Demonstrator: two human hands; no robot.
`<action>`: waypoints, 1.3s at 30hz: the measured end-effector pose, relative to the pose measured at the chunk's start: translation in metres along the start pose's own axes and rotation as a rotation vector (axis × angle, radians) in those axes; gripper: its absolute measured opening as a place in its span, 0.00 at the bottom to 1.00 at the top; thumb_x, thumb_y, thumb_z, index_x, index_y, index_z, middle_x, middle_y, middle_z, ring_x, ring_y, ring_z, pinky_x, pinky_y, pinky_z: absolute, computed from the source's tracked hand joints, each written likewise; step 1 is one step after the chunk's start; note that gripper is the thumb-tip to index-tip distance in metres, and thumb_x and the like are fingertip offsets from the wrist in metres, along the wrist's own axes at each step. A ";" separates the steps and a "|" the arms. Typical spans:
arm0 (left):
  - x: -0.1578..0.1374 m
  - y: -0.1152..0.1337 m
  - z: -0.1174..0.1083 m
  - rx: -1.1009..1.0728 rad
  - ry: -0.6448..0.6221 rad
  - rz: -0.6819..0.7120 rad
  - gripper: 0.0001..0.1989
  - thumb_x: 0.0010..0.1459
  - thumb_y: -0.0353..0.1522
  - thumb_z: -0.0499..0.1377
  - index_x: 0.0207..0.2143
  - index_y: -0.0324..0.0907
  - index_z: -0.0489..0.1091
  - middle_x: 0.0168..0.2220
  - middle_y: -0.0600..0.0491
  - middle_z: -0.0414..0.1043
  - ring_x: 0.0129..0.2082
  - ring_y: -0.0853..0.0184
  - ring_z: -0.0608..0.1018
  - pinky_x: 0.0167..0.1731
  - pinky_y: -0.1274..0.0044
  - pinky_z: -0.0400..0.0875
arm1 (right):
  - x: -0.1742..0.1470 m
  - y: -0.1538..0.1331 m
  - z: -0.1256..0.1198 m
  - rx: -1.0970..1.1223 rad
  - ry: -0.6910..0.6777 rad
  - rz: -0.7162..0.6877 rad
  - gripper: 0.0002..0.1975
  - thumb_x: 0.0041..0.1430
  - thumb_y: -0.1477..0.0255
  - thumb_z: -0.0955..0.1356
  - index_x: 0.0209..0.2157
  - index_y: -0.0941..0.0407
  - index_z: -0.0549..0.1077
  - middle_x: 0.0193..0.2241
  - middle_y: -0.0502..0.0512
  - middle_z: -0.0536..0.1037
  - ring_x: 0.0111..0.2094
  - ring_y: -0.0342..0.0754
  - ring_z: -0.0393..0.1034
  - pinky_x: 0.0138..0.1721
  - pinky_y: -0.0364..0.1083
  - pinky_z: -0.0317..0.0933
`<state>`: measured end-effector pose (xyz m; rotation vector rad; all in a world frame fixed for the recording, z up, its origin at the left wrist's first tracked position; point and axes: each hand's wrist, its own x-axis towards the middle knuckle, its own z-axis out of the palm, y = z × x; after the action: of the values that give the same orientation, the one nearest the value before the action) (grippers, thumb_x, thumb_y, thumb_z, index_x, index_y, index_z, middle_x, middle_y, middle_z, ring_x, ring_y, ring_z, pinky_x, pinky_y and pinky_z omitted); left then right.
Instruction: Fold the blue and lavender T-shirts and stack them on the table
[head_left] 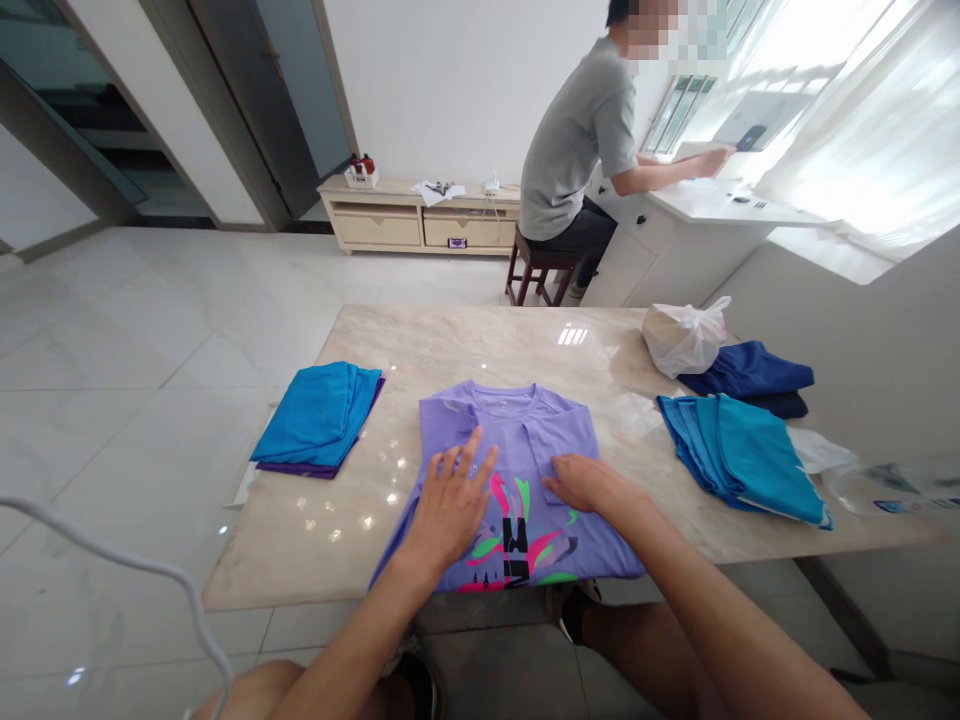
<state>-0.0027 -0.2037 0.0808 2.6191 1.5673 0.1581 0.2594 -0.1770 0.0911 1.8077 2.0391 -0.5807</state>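
Observation:
A light purple T-shirt (504, 430) with a bright pink, green and black print lies on the table in front of me, collar facing away. Its sleeves are folded inward over the chest, and its lower end reaches the near table edge. My left hand (455, 500) rests flat on the left half of the shirt, fingers spread. On the right side, my right hand (589, 482) has its fingers curled together at the folded sleeve, pinching the cloth; the fingertips are partly hidden.
Folded blue and purple clothes (319, 415) lie at the left. On the right are folded teal clothes (750, 450), dark blue clothes (750, 370), a white plastic bag (686, 335) and clear plastic packaging (885, 487). Beyond the marble-look table (465, 335), a person (577, 140) sits on a stool.

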 end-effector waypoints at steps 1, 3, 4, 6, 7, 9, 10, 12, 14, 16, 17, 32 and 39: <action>-0.003 0.009 0.002 -0.044 0.022 0.086 0.31 0.75 0.34 0.54 0.78 0.55 0.59 0.81 0.47 0.51 0.72 0.49 0.67 0.71 0.55 0.63 | 0.000 0.000 0.000 -0.007 0.004 -0.004 0.19 0.74 0.62 0.67 0.53 0.59 0.83 0.51 0.74 0.85 0.53 0.67 0.82 0.54 0.57 0.73; -0.007 0.016 0.009 -0.109 0.052 0.137 0.30 0.77 0.36 0.53 0.78 0.53 0.58 0.79 0.45 0.56 0.71 0.51 0.68 0.70 0.56 0.64 | 0.001 0.000 0.000 -0.053 -0.020 -0.009 0.20 0.75 0.62 0.65 0.54 0.60 0.82 0.52 0.73 0.85 0.54 0.65 0.82 0.54 0.56 0.73; -0.008 0.016 0.013 -0.135 0.056 0.117 0.29 0.77 0.37 0.52 0.77 0.50 0.59 0.77 0.43 0.60 0.70 0.51 0.69 0.70 0.56 0.65 | 0.001 0.000 0.000 -0.081 -0.038 -0.013 0.21 0.76 0.62 0.64 0.56 0.61 0.82 0.53 0.73 0.85 0.54 0.64 0.82 0.55 0.55 0.73; -0.008 0.008 0.021 -0.178 0.049 0.056 0.28 0.78 0.39 0.51 0.76 0.43 0.61 0.73 0.39 0.66 0.69 0.52 0.71 0.68 0.58 0.68 | 0.001 0.000 -0.001 -0.107 -0.060 -0.018 0.23 0.77 0.62 0.63 0.57 0.62 0.81 0.54 0.72 0.84 0.55 0.63 0.81 0.55 0.54 0.72; -0.008 0.003 0.024 -0.192 0.042 0.030 0.28 0.79 0.39 0.50 0.75 0.40 0.62 0.71 0.38 0.68 0.69 0.53 0.71 0.68 0.59 0.68 | 0.001 0.000 -0.001 -0.103 -0.061 -0.019 0.23 0.77 0.62 0.63 0.57 0.62 0.81 0.54 0.73 0.84 0.55 0.64 0.81 0.56 0.55 0.72; -0.006 -0.009 0.031 -0.200 0.034 -0.009 0.28 0.79 0.39 0.48 0.75 0.37 0.62 0.71 0.37 0.68 0.69 0.53 0.71 0.69 0.60 0.68 | 0.001 0.000 -0.001 -0.081 -0.041 -0.024 0.22 0.77 0.63 0.64 0.56 0.63 0.82 0.53 0.74 0.84 0.54 0.67 0.81 0.55 0.57 0.73; -0.005 -0.013 0.033 -0.194 0.031 -0.025 0.28 0.79 0.40 0.48 0.75 0.36 0.61 0.72 0.37 0.67 0.70 0.53 0.70 0.70 0.60 0.67 | 0.000 0.000 -0.001 -0.068 -0.030 -0.025 0.22 0.76 0.63 0.64 0.56 0.62 0.82 0.52 0.74 0.84 0.53 0.67 0.82 0.55 0.58 0.73; -0.004 -0.020 0.036 -0.175 0.019 -0.045 0.29 0.79 0.40 0.48 0.75 0.36 0.61 0.72 0.37 0.67 0.71 0.52 0.70 0.71 0.59 0.65 | 0.000 0.001 0.000 -0.047 -0.010 -0.026 0.20 0.75 0.64 0.65 0.54 0.60 0.83 0.51 0.74 0.85 0.53 0.68 0.82 0.54 0.58 0.73; -0.004 -0.022 0.037 -0.154 -0.005 -0.048 0.28 0.79 0.41 0.48 0.74 0.38 0.62 0.71 0.37 0.68 0.71 0.51 0.70 0.71 0.59 0.65 | -0.001 0.000 0.000 -0.038 -0.002 -0.023 0.19 0.75 0.64 0.66 0.54 0.60 0.83 0.51 0.74 0.85 0.53 0.68 0.82 0.54 0.58 0.73; -0.003 -0.022 0.038 -0.128 -0.036 -0.055 0.27 0.78 0.40 0.50 0.73 0.41 0.65 0.73 0.38 0.65 0.72 0.50 0.69 0.71 0.58 0.65 | -0.001 0.000 0.000 -0.053 -0.012 -0.019 0.20 0.76 0.63 0.66 0.55 0.62 0.83 0.52 0.73 0.85 0.54 0.67 0.81 0.55 0.57 0.73; -0.003 -0.021 0.038 -0.114 -0.053 -0.071 0.26 0.78 0.40 0.51 0.73 0.43 0.66 0.75 0.38 0.62 0.73 0.49 0.68 0.70 0.57 0.65 | -0.001 0.000 -0.001 -0.060 -0.016 -0.017 0.21 0.76 0.63 0.65 0.56 0.62 0.82 0.52 0.73 0.85 0.54 0.66 0.81 0.55 0.57 0.73; 0.000 -0.002 0.054 -0.026 -0.072 -0.056 0.31 0.76 0.40 0.54 0.76 0.39 0.62 0.79 0.38 0.54 0.77 0.43 0.60 0.74 0.48 0.57 | -0.005 -0.007 -0.011 -0.058 -0.060 -0.014 0.22 0.77 0.64 0.65 0.59 0.65 0.81 0.54 0.75 0.83 0.56 0.67 0.81 0.57 0.57 0.72; -0.011 0.003 0.053 -0.047 -0.001 0.022 0.28 0.75 0.39 0.59 0.74 0.56 0.65 0.76 0.41 0.60 0.74 0.42 0.65 0.68 0.50 0.67 | -0.002 -0.004 -0.007 -0.068 -0.055 -0.018 0.22 0.77 0.64 0.65 0.59 0.65 0.80 0.54 0.75 0.83 0.56 0.66 0.81 0.57 0.56 0.71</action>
<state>0.0019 -0.2156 0.0284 2.6007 1.5162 0.1932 0.2556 -0.1758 0.0983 1.7177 2.0157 -0.5532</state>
